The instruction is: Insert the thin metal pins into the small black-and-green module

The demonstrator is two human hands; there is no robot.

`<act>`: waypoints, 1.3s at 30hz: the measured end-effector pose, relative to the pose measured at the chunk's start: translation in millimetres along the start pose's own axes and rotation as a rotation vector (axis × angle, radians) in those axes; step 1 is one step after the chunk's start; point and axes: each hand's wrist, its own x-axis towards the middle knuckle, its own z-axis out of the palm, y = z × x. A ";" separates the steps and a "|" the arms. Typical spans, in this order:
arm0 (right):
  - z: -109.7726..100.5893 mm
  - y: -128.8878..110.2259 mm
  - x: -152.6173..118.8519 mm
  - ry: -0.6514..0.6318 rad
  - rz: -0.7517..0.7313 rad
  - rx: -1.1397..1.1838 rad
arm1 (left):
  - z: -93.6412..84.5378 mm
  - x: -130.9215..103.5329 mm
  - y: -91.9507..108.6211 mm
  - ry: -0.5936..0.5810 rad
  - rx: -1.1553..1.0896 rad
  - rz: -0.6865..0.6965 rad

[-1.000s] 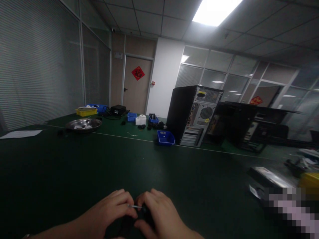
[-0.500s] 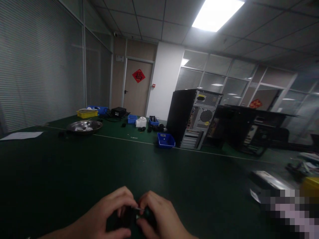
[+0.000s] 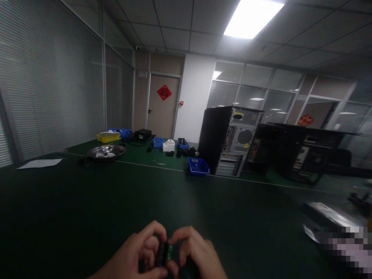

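Observation:
Low in the head view, my left hand (image 3: 135,252) is closed around a small black piece (image 3: 162,254), thumb below and index finger curled over its top. Against its right side shows a narrow green circuit board (image 3: 170,252) with small light spots. My right hand (image 3: 200,250) is closed too, with fingertips and thumb at the board's edge. The two hands nearly touch at the index fingertips. Palms and fingers hide most of both parts, and the exact kind of the black piece cannot be made out.
The green table (image 3: 116,201) stretches ahead. Across it stand a blue tray (image 3: 198,166), a black computer tower (image 3: 216,139), a metal dish (image 3: 107,152) with white bits, and a paper sheet (image 3: 40,164). A metal-topped box (image 3: 331,213) lies at the right, beside a pixelated patch.
Both hands have shifted slightly right in view, and the green board now shows between them. The background has also slid right and a little down as the head turned.

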 end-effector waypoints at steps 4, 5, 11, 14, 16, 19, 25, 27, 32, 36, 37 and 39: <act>0.9 -3.7 4.4 -0.039 -0.029 -0.041 | -0.3 1.9 4.4 0.002 0.114 -0.077; 1.9 -4.1 5.6 -0.029 -0.030 -0.052 | -0.5 2.6 4.9 0.006 0.123 -0.090; 8.3 0.2 3.9 -0.038 0.013 -0.029 | 1.3 2.7 3.4 -0.006 0.086 -0.092; 9.1 3.3 1.2 -0.064 0.050 0.001 | 2.7 1.6 2.1 0.016 0.068 -0.091; 9.4 4.9 1.1 -0.069 0.037 0.017 | 2.5 2.2 1.3 0.028 0.034 -0.095; 10.9 5.7 3.1 -0.080 0.002 0.033 | 0.2 5.2 -1.2 0.014 -0.022 -0.122; 12.1 0.8 7.0 -0.053 -0.019 0.099 | -3.0 7.2 -8.2 -0.014 -0.027 -0.090; 10.8 -1.1 7.4 -0.040 -0.028 0.102 | -2.6 5.1 -6.8 -0.029 -0.060 -0.073; 7.9 -1.6 5.3 -0.022 -0.022 0.033 | 0.2 3.0 -2.7 -0.096 -0.322 0.029; 8.7 -0.6 4.9 -0.008 -0.052 -0.003 | 2.7 5.3 -6.3 -0.112 -0.431 0.028; 8.8 -1.0 5.7 -0.014 -0.063 -0.002 | 3.0 5.6 -6.7 -0.117 -0.415 0.032; 8.4 -2.9 8.4 -0.030 -0.078 0.004 | 3.3 5.6 -6.0 -0.102 -0.383 0.034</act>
